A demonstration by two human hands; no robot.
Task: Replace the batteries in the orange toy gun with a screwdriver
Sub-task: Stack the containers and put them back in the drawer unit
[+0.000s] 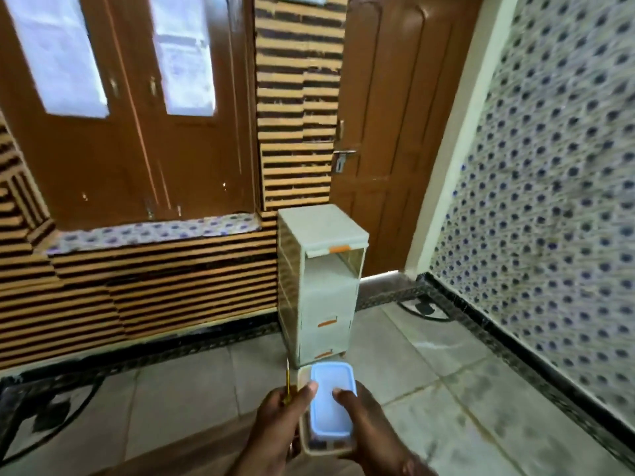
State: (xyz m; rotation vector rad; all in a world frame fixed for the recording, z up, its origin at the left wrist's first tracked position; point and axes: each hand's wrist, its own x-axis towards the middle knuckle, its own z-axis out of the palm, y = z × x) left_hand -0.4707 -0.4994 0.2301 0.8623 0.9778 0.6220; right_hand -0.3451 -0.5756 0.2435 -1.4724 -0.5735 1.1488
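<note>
Carrying a blue-lidded box (330,405) in 2 hands: left hand (279,415) also pinching the screwdriver (288,384), right hand (360,417) gripping. Orange toy gun unseen. Keeping box level, screwdriver tip forward.

Your single head camera looks forward and down, close above your hands, facing the drawer cabinet (321,280) against the far wall.
</note>
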